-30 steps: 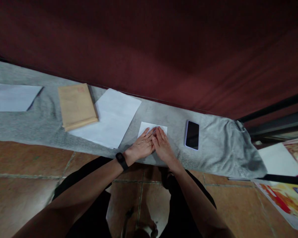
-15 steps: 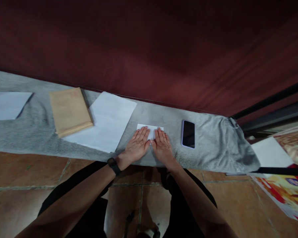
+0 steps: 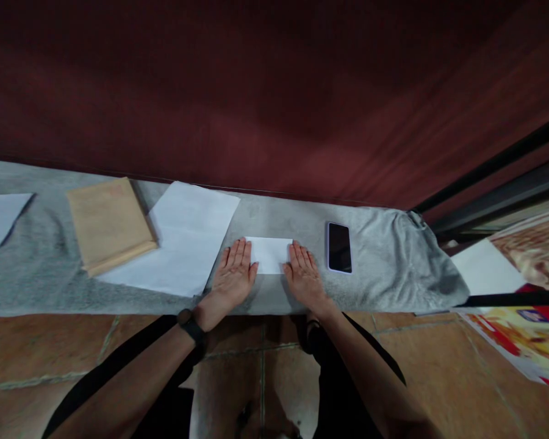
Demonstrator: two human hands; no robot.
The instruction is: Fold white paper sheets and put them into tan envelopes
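A small folded white paper lies on a grey cloth spread along the floor. My left hand rests flat on the cloth at the paper's left edge, fingers stretched out and together. My right hand lies flat at the paper's right edge, fingers also extended. Neither hand holds anything. A black band sits on my left wrist.
A black phone lies face up right of my right hand. A large white sheet and a tan envelope lie to the left, with another white sheet at the far left. Colourful printed paper lies at the right on brown floor tiles.
My hands have slid apart from the middle of the folded paper to its left and right edges, uncovering it. The view has shifted slightly.
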